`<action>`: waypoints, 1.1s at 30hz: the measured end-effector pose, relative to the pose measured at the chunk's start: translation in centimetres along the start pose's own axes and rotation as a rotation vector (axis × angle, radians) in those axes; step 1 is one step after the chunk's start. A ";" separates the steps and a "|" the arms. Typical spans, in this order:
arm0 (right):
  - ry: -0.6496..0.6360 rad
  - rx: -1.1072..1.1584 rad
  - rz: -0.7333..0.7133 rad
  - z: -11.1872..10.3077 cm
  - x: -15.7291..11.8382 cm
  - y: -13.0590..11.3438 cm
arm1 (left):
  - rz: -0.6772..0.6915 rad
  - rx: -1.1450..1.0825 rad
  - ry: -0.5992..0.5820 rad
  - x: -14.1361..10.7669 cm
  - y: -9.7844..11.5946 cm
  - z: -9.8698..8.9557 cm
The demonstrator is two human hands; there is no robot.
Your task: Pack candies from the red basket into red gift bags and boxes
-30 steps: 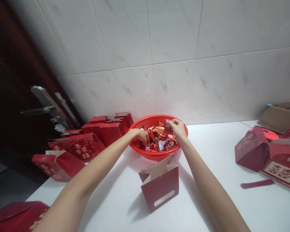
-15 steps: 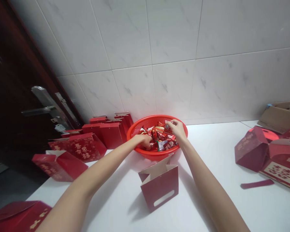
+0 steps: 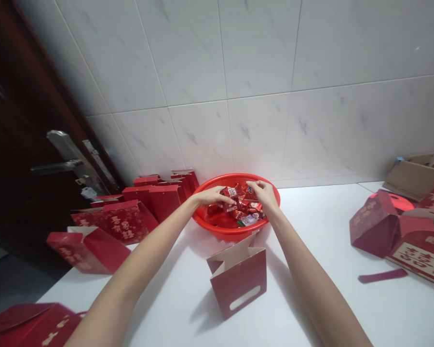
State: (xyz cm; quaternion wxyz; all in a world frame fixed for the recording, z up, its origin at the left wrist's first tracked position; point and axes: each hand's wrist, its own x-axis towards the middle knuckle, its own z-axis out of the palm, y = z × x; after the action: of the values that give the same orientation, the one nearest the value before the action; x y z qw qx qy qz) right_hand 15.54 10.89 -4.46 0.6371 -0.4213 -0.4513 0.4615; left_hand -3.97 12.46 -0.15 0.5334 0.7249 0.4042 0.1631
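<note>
Over the red plastic basket [image 3: 231, 233], my left hand [image 3: 211, 196] grips small red sweet packets [image 3: 232, 192], one with a white patch of dark characters. On the basket's right side, my right hand [image 3: 265, 193] is closed, thumb and fingers pinching a red wrapped sweet [image 3: 251, 191] with dark lettering. Several wrapped sweets [image 3: 251, 220], mostly red, lie in the basket between and below my hands. In front of the basket stands a red paper gift box [image 3: 238, 284], its top open and a slot in its near side. Its inside is mostly hidden.
Several red gift boxes [image 3: 119, 221] stand at the left, near a dark door [image 3: 18, 120]. Another red box [image 3: 32, 323] is at the lower left. On the right are more red boxes [image 3: 374, 224], a cardboard box [image 3: 415, 176] and a dark red strip [image 3: 382, 276]. A tiled wall [image 3: 260, 135] rises behind.
My left hand has risen from among the sweets, now with red packets in its fingers. Sweets have shifted, baring some of the basket's bottom left. My right hand has barely moved.
</note>
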 end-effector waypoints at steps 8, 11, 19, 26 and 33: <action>0.035 -0.089 -0.013 0.0 -0.1 -0.3 | -0.026 0.020 0.082 -0.3 -0.3 -0.5; 0.011 -0.088 -0.038 0.0 -0.2 -0.3 | -0.046 0.043 0.101 -0.5 -0.3 -0.9; -0.047 -0.047 -0.007 0.0 -0.2 -0.1 | 0.046 0.065 0.132 -1.2 -0.4 -1.6; -0.054 -0.038 0.050 0.1 0.0 0.0 | 0.106 0.015 0.239 -0.7 -1.1 -1.4; -0.122 0.004 0.189 0.1 0.3 0.3 | 0.184 0.130 0.437 0.5 -0.8 0.1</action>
State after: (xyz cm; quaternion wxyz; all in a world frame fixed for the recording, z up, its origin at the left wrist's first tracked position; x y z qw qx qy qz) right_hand 15.47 11.30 -4.72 0.5627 -0.4318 -0.4467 0.5453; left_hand -3.90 12.88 -1.06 0.3683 0.7391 0.4518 0.3377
